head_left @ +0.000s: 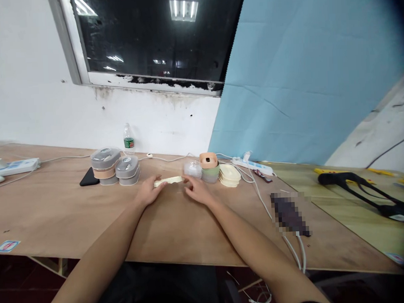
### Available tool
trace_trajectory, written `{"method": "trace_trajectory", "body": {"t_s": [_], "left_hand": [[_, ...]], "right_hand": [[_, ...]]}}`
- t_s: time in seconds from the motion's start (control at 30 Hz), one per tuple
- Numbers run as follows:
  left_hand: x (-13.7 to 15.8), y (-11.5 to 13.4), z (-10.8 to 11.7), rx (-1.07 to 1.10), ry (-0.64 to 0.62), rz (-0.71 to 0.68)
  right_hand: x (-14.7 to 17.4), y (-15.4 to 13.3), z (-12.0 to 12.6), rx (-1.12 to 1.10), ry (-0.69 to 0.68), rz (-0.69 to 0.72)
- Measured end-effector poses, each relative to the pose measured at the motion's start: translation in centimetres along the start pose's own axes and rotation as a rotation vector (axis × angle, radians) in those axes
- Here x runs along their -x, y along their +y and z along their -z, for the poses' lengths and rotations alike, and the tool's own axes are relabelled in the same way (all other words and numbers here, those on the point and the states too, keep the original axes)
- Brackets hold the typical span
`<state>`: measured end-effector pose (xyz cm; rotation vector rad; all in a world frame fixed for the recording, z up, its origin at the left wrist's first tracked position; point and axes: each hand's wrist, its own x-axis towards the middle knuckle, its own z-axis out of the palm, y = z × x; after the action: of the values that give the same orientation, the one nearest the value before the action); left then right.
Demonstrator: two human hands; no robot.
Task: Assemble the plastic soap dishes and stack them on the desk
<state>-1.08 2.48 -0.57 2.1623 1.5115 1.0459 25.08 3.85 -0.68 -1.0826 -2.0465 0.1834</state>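
Note:
Both hands hold a cream-coloured lid-like piece (170, 180), seen nearly edge-on just above the table. My left hand (150, 189) grips its left end, thumb along the near side. At the right end, the fingers of my right hand (196, 189) are curled against it. Beyond my right hand stand clear plastic pieces (192, 169), an orange container (208, 159) on top of a green one (210, 173), and a stack of cream lids (229, 175). Grey lunch boxes with clear lids (128, 169) stand left of my left hand, beside a taller grey and orange stack (106, 166).
A black phone (89, 177) lies by the boxes, and a plastic bottle (128, 137) stands at the wall. Power strips (256, 166) with white cables lie at both sides. A pixelated dark item (289, 213) and a black strap-like frame (367, 193) are at right.

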Motion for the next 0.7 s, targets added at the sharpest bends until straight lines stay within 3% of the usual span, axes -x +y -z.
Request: {"method": "trace_trajectory", "body": {"t_s": [0.1,0.2,0.3,0.4,0.47,0.57,0.7], "left_hand": [[0.0,0.2,0.3,0.027,-0.012,0.016],[0.0,0.3,0.3,0.077,-0.035,-0.038],[-0.1,0.0,0.1,0.189,0.033,-0.100],[-0.4,-0.7,-0.1,0.230,0.144,-0.074],[-0.7,-1.2,-0.2,0.204,0.219,-0.044],[-1.0,-1.8,-0.2,0.174,0.283,-0.028],[-1.0,-2.0,-0.3,0.156,0.246,-0.036]], "right_hand": [[0.0,-1.4,-0.6,0.014,-0.105,0.076],[0.2,-1.7,-0.6,0.064,-0.027,0.073],[0.0,-0.8,-0.1,0.032,0.235,-0.002],[-0.7,1.3,1.6,-0.135,0.706,-0.192],[-1.2,3.3,3.5,-0.248,0.947,-0.301],[-1.1,6.6,6.6,-0.239,1.145,-0.389],[0.2,10.1,9.0,-0.114,1.157,-0.475]]}}
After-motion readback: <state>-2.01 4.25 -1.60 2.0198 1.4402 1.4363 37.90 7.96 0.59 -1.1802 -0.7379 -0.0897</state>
